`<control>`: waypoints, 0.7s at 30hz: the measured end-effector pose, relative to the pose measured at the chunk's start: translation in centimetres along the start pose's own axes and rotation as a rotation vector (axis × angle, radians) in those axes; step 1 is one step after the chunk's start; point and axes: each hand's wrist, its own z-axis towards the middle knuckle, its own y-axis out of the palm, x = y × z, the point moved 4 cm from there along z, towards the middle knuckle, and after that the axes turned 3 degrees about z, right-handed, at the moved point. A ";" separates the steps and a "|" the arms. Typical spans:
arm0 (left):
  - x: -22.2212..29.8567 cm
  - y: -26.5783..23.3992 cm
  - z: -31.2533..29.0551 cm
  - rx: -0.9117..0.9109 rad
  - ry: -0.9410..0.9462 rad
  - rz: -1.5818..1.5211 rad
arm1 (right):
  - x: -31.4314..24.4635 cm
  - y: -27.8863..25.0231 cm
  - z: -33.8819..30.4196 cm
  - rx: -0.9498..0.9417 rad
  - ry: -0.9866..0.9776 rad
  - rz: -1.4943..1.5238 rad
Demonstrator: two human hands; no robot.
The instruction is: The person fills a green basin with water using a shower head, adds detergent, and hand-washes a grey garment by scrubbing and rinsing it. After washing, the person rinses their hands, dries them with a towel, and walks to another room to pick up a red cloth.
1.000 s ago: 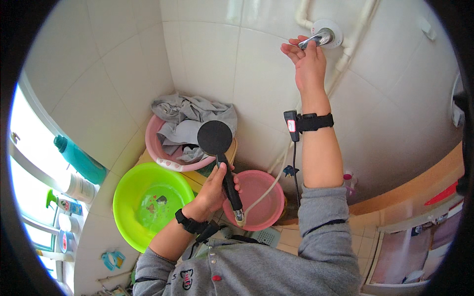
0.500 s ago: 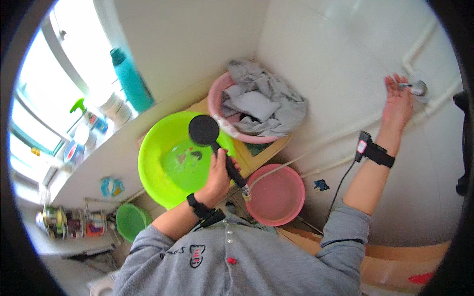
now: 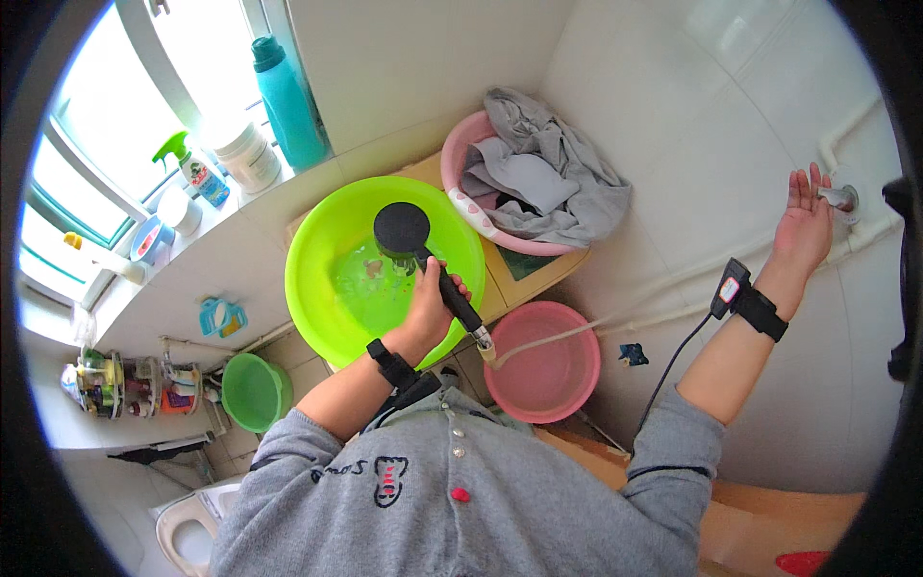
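Note:
My left hand [image 3: 432, 307] is closed around the black handle of a shower head [image 3: 402, 229], its round disc over a large lime-green basin [image 3: 308, 279]. Clear streaks that look like water show just under the disc. A little liquid seems to lie on the basin's bottom, though the glare makes its depth hard to judge. Out to the right, my right hand [image 3: 806, 219] is at a metal wall tap [image 3: 840, 198], fingers stretched out and palm showing. Its fingertips are at the tap's lever; whether they press it cannot be made out.
Grey clothes [image 3: 567, 183] fill a pink basin [image 3: 461, 207] behind the green one. The pale shower hose [image 3: 548, 337] crosses a pink tub [image 3: 567, 404]. A green bucket [image 3: 255, 392] stands at left. Bottles, including a teal one [image 3: 288, 106], line the windowsill.
The view has shifted, so the scene sits differently in the picture. Clear streaks now show beneath the shower head. Both hands keep their places at the shower head and the tap.

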 end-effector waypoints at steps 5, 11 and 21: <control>0.2 -1.5 0.8 0.015 -0.039 -0.037 | -0.8 1.5 -1.9 0.036 0.003 -0.074; 0.3 -1.9 1.2 -0.024 -0.077 -0.049 | 2.7 5.3 -10.6 -0.070 0.133 -0.031; 2.3 -2.2 0.3 -0.023 -0.107 0.192 | 16.7 15.5 -40.8 -0.987 0.809 -0.559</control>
